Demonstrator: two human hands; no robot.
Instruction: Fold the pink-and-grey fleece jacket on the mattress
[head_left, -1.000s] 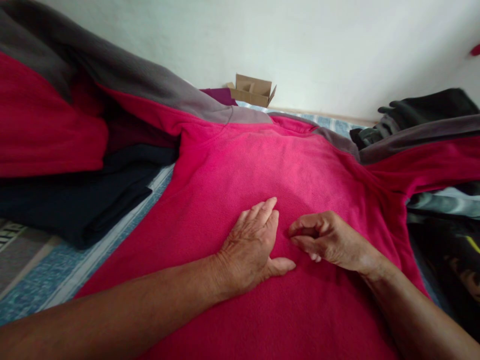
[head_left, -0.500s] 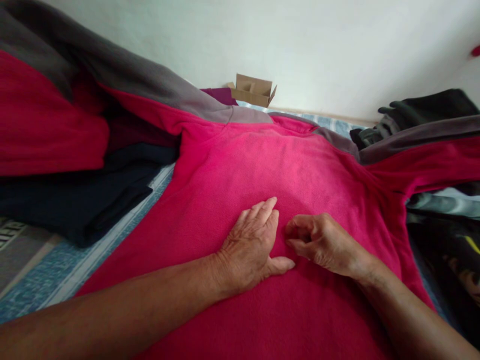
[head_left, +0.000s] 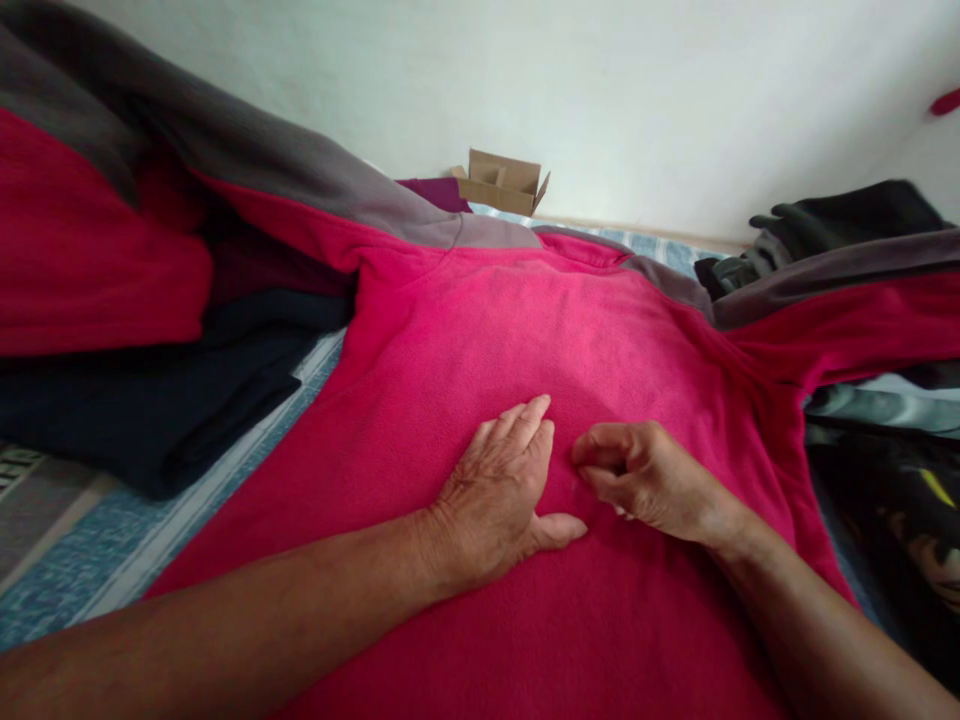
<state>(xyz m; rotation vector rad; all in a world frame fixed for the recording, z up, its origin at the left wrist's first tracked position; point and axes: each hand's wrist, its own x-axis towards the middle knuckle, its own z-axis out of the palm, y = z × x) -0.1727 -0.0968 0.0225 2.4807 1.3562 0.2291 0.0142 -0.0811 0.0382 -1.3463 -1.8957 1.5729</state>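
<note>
- Fleece (head_left: 517,340) laid out in the middle, near to far, sleeves (head_left: 315,175) off to left and right
- Left hand (head_left: 495,495) flat on fleece, fingers straight and loose
- Right hand (head_left: 649,480) just right of left, over fleece, thumb and fingertips drawn into a pinch; cannot tell whether they grasp anything
- Navy cloth (head_left: 150,410) at left
- Box (head_left: 495,190) far, near wall (head_left: 637,100)
- Black clothes (head_left: 862,220) far right

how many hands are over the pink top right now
2: the left hand lies palm down on the middle of the pink top, and the right hand is just right of it, fingers curled. No other hand shows.
</note>
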